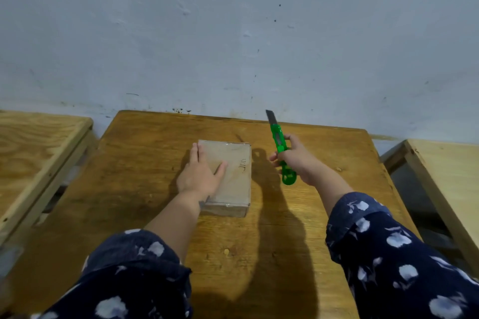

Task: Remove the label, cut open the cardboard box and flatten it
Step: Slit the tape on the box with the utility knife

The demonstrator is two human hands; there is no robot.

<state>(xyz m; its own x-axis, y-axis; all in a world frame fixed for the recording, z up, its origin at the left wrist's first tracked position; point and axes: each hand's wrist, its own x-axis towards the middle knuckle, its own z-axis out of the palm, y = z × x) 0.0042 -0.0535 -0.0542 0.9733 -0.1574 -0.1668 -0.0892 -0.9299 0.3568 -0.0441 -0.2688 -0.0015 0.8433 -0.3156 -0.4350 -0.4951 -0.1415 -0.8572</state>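
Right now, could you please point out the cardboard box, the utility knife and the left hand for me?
cardboard box point(237, 184): head view, bare right part of its top face.
utility knife point(277, 138): head view, green body below the blade.
left hand point(199, 175): head view, back of the hand, flat on the box.

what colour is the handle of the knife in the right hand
Bright translucent green, on the plastic snap-off utility knife that the right hand holds; seen in the head view.

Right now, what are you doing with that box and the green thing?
A person is getting ready to cut open a small brown cardboard box on the wooden table. The left hand lies flat on the box's top. The right hand holds a green plastic utility knife beside it, blade out, pointing away. The box is closed and uncut.
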